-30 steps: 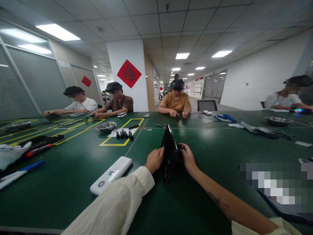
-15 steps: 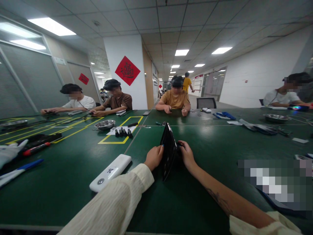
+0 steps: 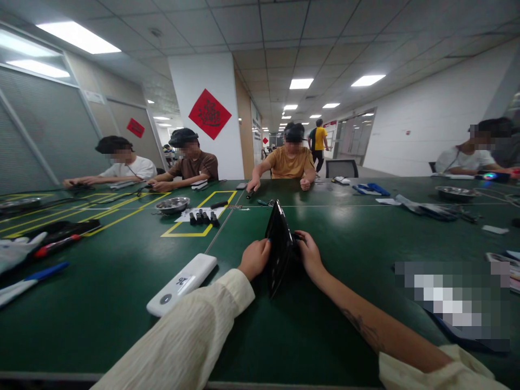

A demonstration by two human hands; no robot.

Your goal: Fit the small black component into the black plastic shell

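Observation:
Upright above the green table (image 3: 345, 271) stands a glossy black tablet-like panel (image 3: 279, 252), seen almost edge-on, so its exact kind cannot be told. My left hand (image 3: 255, 258) grips its left side, thumb on the dark face. On the other side my right hand (image 3: 311, 253) closes on the back or a part jutting from it; some of its fingers are hidden behind the panel. Beside my left forearm lies a white power bank (image 3: 182, 284) marked with a handwritten number.
Several black cylindrical pieces (image 3: 204, 218) stand on paper inside a yellow taped outline, near a metal bowl (image 3: 173, 205). Opposite sits a person in an orange shirt (image 3: 290, 162). Tools and a glove (image 3: 18, 250) lie left; a pixelated item (image 3: 450, 306) lies right.
Across the table, the person in orange has stretched an arm toward the left side with a small dark object in hand. A walker in yellow behind has moved. My hands keep their hold.

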